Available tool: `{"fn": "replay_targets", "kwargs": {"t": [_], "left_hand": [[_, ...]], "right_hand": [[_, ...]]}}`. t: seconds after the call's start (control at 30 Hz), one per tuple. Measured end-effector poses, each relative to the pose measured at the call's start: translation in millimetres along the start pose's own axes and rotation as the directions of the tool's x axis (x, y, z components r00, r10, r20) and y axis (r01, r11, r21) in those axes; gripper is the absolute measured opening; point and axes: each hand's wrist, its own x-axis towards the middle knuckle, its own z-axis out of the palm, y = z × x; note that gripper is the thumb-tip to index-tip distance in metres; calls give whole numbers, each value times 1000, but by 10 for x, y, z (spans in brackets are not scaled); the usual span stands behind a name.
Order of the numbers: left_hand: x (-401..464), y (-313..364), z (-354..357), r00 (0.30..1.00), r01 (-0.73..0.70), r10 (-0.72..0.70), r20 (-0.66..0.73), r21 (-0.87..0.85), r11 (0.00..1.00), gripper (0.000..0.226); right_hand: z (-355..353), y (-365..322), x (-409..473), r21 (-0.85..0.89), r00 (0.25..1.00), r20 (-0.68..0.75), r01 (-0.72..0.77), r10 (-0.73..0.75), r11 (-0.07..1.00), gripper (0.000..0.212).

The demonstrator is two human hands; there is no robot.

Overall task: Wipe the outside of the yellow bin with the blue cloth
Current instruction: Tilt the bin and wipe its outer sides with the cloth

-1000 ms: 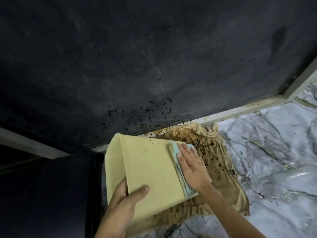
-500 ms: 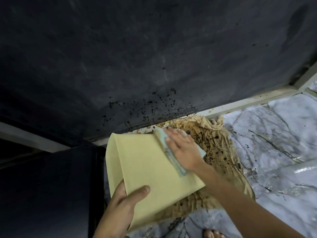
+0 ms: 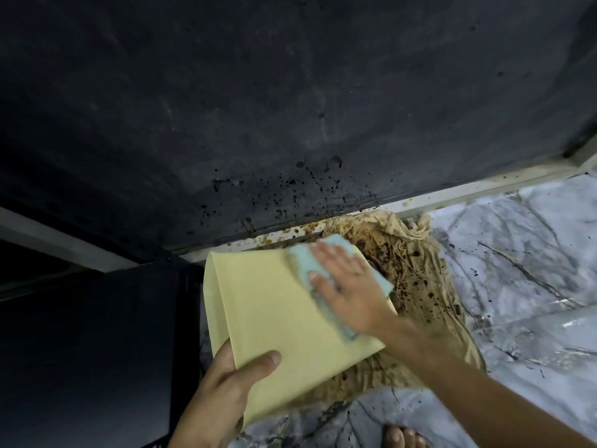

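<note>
The yellow bin lies tilted on its side over a stained brown rag, below a dark spattered wall. At the bin's near corner the left hand clamps it, thumb on top. Toward the bin's far edge the right hand presses flat, fingers spread, on the blue cloth. A hard push could slide the cloth off that edge into the rag's grime, soiling it.

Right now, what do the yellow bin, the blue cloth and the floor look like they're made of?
The yellow bin looks like smooth matte plastic: flat even panels with a crisp folded corner. The blue cloth seems a soft, thick fabric or sponge cloth, bending under the right hand; blur hides its weave. The floor looks like polished marble or marble-patterned tile: white with dark veins and a glossy reflection.
</note>
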Motion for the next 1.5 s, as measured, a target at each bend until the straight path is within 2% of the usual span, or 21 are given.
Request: {"fn": "replay_targets", "kwargs": {"t": [0.07, 0.13, 0.2, 0.27, 0.37, 0.47, 0.53, 0.6, 0.67, 0.73, 0.8, 0.9, 1.0, 1.03, 1.07, 1.13, 1.17, 1.27, 1.33, 1.4, 1.5], "left_hand": [[5, 43, 27, 1000, 19, -19, 11, -5, 1000, 34], [1, 99, 55, 999, 12, -13, 30, 18, 1000, 33], [2, 154, 92, 999, -18, 16, 43, 38, 999, 33], [-18, 189, 139, 996, -26, 23, 84, 43, 999, 37], [-41, 206, 127, 993, -24, 13, 118, 98, 995, 42], [-58, 450, 63, 989, 40, -67, 134, 193, 980, 44], [86, 747, 94, 995, 10, -30, 91, 208, 978, 37], [384, 1052, 138, 1000, 0, 5, -28, 162, 987, 37], [665, 1260, 197, 994, 36, -26, -111, 94, 995, 58], [865, 1333, 201, 986, 59, -38, -163, 124, 991, 69], [941, 1296, 152, 984, -9, 44, -170, 200, 980, 69], [918, 1250, 229, 968, -39, 113, -223, 314, 949, 61], [628, 1110, 228, 959, -34, 117, -258, 303, 952, 74], [467, 1056, 217, 962, -51, 124, -242, 289, 956, 69], [299, 999, 203, 967, -73, 135, -218, 271, 960, 53], [74, 836, 160, 973, -119, 158, -168, 220, 968, 19], [-9, 747, 136, 979, -123, 151, -134, 201, 972, 15], [-56, 541, 127, 990, -115, 126, -63, 153, 981, 26], [-14, 417, 138, 988, -97, 110, -109, 112, 989, 36], [-33, 369, 208, 990, -115, 119, -74, 57, 992, 37], [-20, 330, 263, 990, -144, 144, 0, -3, 990, 44]], "right_hand": [[-96, 352, 110, 109, 976, -35, -208, 213, 972, 69], [-98, 354, 145, 166, 950, -70, -290, 304, 943, 63], [-41, 34, 83, 96, 975, -50, -212, 217, 973, 60], [0, -412, -67, 98, 998, -50, -21, 26, 995, 57], [52, -554, -252, 136, 982, -94, 173, -161, 976, 55], [35, -42, -269, 172, 991, -127, 67, -46, 983, 57], [-11, 330, -251, 217, 993, -113, -19, 44, 976, 50], [-29, 568, -247, 270, 993, -118, 0, 33, 963, 42], [-23, 690, -273, 340, 990, -143, 64, -16, 938, 41], [-14, 732, -320, 381, 986, -167, 92, -29, 920, 43], [26, 727, -370, 420, 980, -198, 94, -10, 903, 44], [51, 609, -478, 576, 966, -231, 39, 117, 816, 41], [-17, 440, -651, 739, 923, -277, 27, 267, 673, 41], [-83, 366, -721, 783, 913, -268, 22, 306, 622, 45], [-164, 293, -785, 801, 905, -271, 22, 329, 599, 50], [-411, 104, -898, 796, 885, -326, 67, 333, 601, 44], [-541, -10, -945, 787, 873, -367, 107, 321, 608, 39], [-776, -240, -1020, 760, 869, -410, 159, 276, 630, 27], [-755, -327, -1000, 730, 909, -348, 108, 231, 675, 28], [-654, -399, -915, 680, 941, -273, 44, 197, 732, 29], [-578, -656, -700, 506, 965, -263, 123, 17, 854, 35]]}}
